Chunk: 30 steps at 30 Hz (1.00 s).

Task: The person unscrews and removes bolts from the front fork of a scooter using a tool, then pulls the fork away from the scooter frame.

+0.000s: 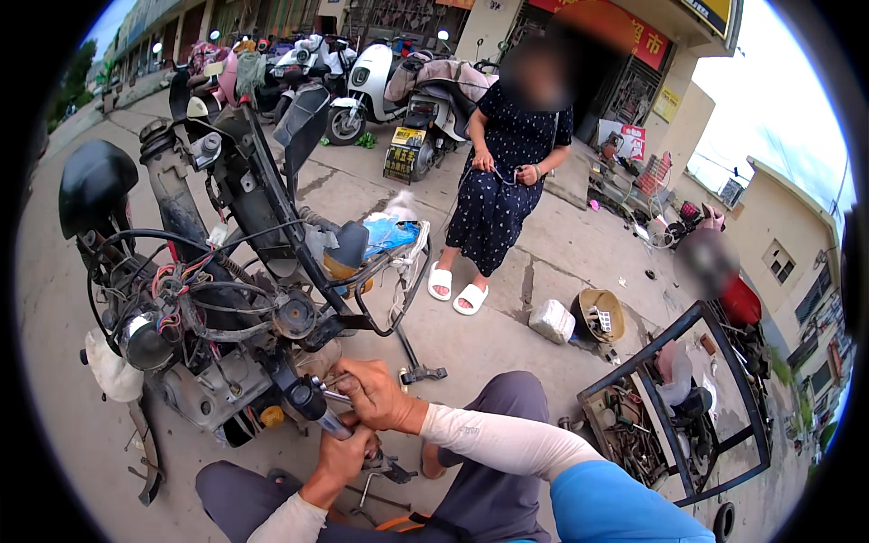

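A partly stripped scooter (244,299) stands before me with its wiring and frame bare. My left hand (342,460) is closed round a silver fork tube (331,423) that slants down from a black clamp at the scooter's low end. Just above it, my right hand (385,396) is closed on a slim shiny metal tool (335,396) lying against the tube's upper end. The right fingers hide most of that tool, so its exact kind does not show. Loose wires (181,290) hang over the scooter's front.
A person in a dark dress (511,181) stands ahead, holding a thin cable. At right are a toolbox of metal parts (634,434), a black frame (756,416), a yellowish bucket (605,308) and a white block (551,321). Parked scooters (371,81) line the back.
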Each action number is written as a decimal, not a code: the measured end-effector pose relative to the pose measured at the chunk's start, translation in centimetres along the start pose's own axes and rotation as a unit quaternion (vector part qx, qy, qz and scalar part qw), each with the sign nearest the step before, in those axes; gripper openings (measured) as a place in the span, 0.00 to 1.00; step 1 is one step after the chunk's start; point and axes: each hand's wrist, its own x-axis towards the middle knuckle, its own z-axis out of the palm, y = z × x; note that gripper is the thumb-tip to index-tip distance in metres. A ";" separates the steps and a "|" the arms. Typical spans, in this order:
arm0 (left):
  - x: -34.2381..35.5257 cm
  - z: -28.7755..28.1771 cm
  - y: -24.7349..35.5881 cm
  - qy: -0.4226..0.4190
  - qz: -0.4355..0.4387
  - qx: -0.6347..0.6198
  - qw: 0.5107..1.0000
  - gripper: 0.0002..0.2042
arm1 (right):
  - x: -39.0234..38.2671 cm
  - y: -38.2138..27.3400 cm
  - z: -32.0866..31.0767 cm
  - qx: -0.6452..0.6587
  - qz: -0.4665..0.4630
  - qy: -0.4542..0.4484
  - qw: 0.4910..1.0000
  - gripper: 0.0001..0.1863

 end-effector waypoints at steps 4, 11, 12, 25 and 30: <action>-0.5 -0.1 0.2 0.013 0.032 -0.015 0.999 0.08 | 1.1 -6.6 -1.0 0.165 0.485 -0.073 0.856 0.25; 0.8 1.5 0.6 -0.014 0.026 -0.071 0.997 0.07 | 2.6 -8.3 -4.0 0.365 0.559 -0.053 0.743 0.18; 0.5 1.5 0.9 0.000 0.016 -0.080 0.997 0.07 | 2.7 -8.2 -3.8 0.363 0.566 -0.049 0.739 0.17; 1.3 0.1 -0.9 0.003 0.029 0.097 0.995 0.10 | 3.1 -8.0 -3.9 0.366 0.429 0.007 0.825 0.14; -0.2 1.0 -1.3 0.036 0.109 0.100 0.988 0.09 | 1.1 -3.6 -0.6 0.250 0.288 0.028 0.924 0.16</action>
